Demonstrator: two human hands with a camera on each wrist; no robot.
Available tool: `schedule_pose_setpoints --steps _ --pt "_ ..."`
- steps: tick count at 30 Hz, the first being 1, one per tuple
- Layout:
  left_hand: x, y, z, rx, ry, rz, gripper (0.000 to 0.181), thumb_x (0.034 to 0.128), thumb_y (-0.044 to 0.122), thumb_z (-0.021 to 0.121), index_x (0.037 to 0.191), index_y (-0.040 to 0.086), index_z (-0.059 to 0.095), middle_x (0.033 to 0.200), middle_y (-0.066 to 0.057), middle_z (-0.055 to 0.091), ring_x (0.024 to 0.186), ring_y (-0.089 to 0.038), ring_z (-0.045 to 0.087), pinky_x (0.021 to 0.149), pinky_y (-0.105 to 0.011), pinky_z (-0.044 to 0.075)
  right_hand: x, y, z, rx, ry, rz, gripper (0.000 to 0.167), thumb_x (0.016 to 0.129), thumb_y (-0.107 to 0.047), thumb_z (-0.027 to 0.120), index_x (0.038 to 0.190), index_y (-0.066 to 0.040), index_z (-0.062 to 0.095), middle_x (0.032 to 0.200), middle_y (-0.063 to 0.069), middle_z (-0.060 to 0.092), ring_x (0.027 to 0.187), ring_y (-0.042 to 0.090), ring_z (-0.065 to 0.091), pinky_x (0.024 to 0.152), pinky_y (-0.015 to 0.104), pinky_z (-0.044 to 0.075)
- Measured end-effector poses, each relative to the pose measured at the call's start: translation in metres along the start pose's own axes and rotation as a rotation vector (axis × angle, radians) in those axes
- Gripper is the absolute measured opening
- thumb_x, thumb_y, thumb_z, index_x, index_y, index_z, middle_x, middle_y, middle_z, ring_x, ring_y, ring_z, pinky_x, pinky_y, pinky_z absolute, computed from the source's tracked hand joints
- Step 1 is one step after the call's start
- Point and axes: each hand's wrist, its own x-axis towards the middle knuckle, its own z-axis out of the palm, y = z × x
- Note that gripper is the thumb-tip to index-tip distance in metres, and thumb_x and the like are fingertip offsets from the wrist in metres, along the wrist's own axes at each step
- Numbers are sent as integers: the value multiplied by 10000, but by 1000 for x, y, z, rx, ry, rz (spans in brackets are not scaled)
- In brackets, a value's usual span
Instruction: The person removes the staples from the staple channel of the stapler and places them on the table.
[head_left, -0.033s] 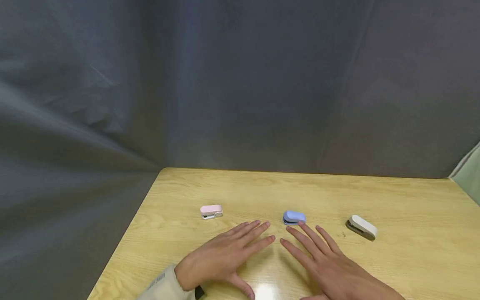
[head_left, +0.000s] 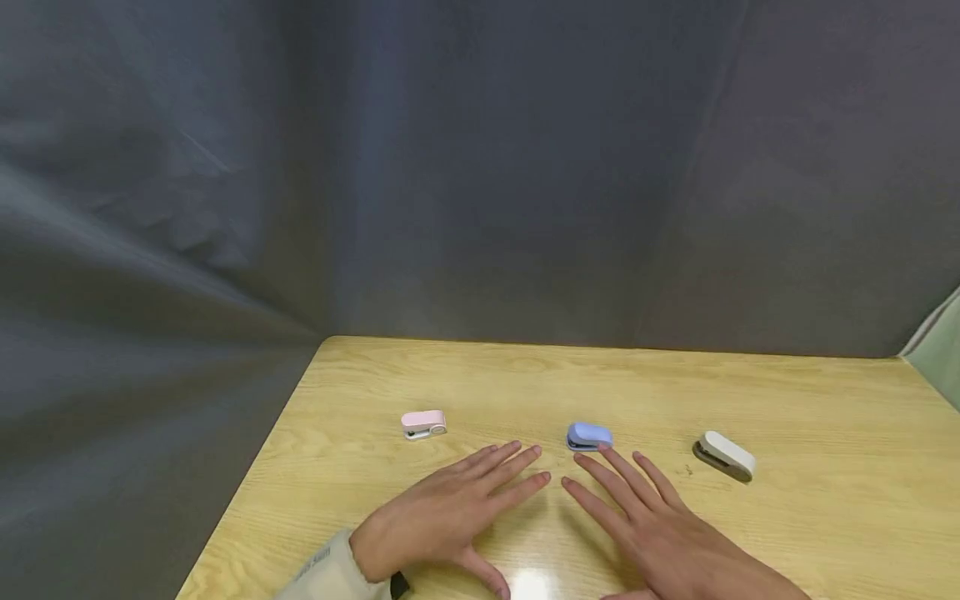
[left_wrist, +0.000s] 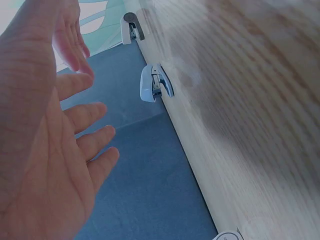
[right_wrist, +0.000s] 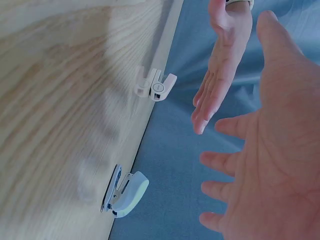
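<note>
Both hands hover over the wooden table with fingers spread and nothing held. In the head view, my left hand [head_left: 442, 517] is below and right of a small pink stapler [head_left: 423, 424]. My right hand [head_left: 663, 529] reaches up from the lower right. Its fingertips overlap the lower edge of a small blue stapler [head_left: 589, 436]; the left wrist view shows that blue stapler [left_wrist: 156, 82] apart from the fingers. Farther right lies a white stapler [head_left: 724, 456] with a dark grey base, set at a slant. Part of my right thumb is cut off by the head view's bottom edge.
The wooden table [head_left: 360, 375] has its left and back edges against a dark grey cloth [head_left: 525, 183]. A pale green cloth [head_left: 937, 358] hangs at the far right. Light reflects off the tabletop between the hands.
</note>
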Motion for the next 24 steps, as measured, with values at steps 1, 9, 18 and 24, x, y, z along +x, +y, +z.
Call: schedule_pose_setpoints --steps 1,9,18,24 --pt "0 0 0 2 2 1 1244 764 849 612 1658 113 158 1710 -113 89 1556 -277 125 1214 -377 178 0 1 0 -1 -4 1 1026 921 -791 483 1612 -56 295 1655 181 243 1545 383 79 1217 440 -33" --pt "2 -4 -4 -26 -2 -26 1235 758 835 622 1659 127 163 1712 -111 80 1551 -292 152 1217 -398 169 4 4 -2 50 8 38 1082 871 -786 581 1610 -47 299 1658 156 251 1541 370 117 1217 414 -34" --pt "0 -5 -4 -24 -27 -50 1205 781 839 586 1660 129 165 1709 -124 97 1550 -300 155 1216 -412 175 9 4 -4 118 -6 78 1104 876 -785 575 1631 -53 240 1683 173 179 1516 405 188 1216 386 -30" --pt "-2 -8 -4 -54 -25 -80 1146 832 819 537 1662 131 147 1712 -117 79 1553 -289 136 1216 -420 178 13 4 -3 132 -8 89 1101 862 -752 630 1632 -64 249 1686 126 199 1509 398 220 1214 364 -17"
